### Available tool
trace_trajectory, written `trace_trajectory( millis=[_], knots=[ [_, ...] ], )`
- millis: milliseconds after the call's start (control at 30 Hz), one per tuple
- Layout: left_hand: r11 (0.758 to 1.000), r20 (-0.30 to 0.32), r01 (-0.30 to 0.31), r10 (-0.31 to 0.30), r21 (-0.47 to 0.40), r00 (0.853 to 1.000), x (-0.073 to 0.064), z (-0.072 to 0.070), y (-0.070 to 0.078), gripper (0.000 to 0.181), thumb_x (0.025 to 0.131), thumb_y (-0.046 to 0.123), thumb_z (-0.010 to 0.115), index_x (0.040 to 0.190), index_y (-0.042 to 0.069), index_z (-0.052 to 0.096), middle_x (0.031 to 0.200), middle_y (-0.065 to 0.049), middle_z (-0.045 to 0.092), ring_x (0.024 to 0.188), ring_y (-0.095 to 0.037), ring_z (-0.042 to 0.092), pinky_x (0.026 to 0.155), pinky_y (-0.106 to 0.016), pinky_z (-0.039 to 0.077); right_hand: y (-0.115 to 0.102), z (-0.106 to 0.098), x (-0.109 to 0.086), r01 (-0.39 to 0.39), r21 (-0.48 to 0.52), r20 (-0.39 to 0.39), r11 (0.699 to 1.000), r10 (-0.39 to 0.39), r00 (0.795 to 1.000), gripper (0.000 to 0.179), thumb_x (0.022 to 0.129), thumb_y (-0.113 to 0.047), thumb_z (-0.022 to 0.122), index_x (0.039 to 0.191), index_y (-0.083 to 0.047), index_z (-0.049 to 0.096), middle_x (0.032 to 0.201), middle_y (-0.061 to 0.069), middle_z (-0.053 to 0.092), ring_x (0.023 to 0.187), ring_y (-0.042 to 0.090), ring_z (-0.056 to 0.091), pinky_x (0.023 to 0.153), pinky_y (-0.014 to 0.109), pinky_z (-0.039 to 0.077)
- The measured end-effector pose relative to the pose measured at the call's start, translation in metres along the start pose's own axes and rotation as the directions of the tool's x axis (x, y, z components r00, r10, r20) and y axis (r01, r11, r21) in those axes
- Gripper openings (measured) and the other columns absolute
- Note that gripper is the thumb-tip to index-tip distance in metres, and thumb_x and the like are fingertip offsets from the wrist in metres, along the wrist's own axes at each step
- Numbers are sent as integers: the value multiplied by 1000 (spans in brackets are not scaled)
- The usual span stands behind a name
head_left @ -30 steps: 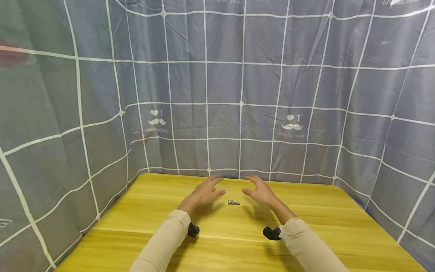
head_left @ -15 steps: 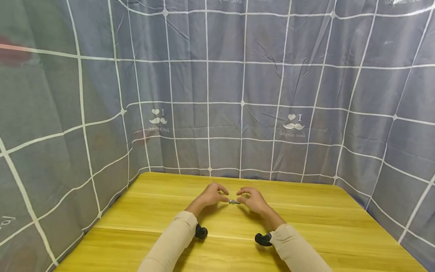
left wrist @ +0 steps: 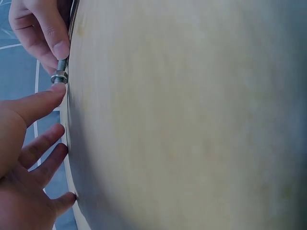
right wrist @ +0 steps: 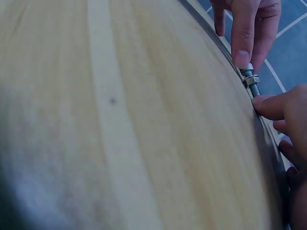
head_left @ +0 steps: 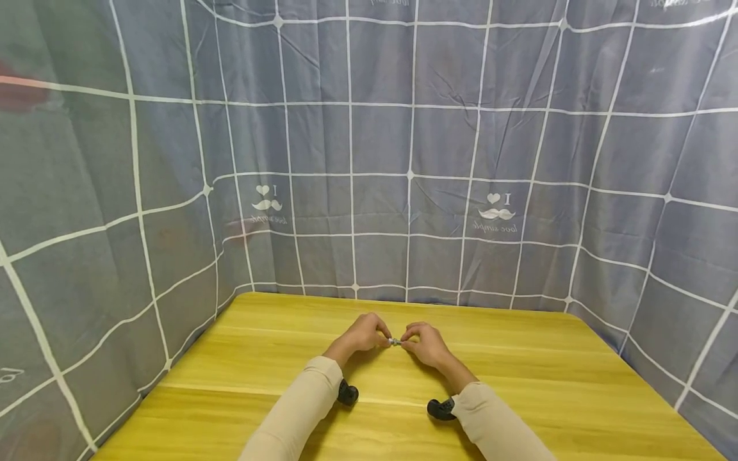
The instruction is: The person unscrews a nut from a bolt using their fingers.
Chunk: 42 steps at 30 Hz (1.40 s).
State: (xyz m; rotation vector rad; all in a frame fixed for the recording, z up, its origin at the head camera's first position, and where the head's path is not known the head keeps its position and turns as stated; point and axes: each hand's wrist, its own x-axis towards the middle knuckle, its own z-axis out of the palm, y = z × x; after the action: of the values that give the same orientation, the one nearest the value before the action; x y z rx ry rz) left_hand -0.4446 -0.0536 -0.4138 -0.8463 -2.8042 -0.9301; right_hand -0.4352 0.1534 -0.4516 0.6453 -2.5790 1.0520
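A small silver bolt (head_left: 394,342) with a nut (left wrist: 59,76) on its thread lies crosswise between the two hands, low over the tabletop. My left hand (head_left: 363,333) pinches the head end between thumb and finger, its other fingers spread in the left wrist view. From the opposite side, my right hand (head_left: 428,344) pinches the threaded end with thumb and fingertips. Between the fingertips the nut (right wrist: 251,80) and some thread show in the right wrist view. The bolt's head is mostly covered by the left fingers.
A yellow wood-grain table (head_left: 277,384) spreads beneath both hands. Grey curtain (head_left: 380,141) with white grid lines hangs behind it and along both sides. Black wrist devices (head_left: 348,393) show at the cuffs of the light sleeves.
Both hands have come inward and down from either side of the bolt, which lay on the table. Their spread fingers have closed, and each now pinches one end of it.
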Motion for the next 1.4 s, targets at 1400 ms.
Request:
trace_trajectory(
  millis=[1400],
  knots=[
    [891,-394,-283,131,-357,910,-16,-57,65,10,98,5,72,104,1,78,97,-7,76,87,-23,72,75,-33,57,-101,-66,8,-81,562,-140,823,192,971,25,105,-19,66,108,5,70,94,12,71,85,21,66,81,32,58]
  ],
)
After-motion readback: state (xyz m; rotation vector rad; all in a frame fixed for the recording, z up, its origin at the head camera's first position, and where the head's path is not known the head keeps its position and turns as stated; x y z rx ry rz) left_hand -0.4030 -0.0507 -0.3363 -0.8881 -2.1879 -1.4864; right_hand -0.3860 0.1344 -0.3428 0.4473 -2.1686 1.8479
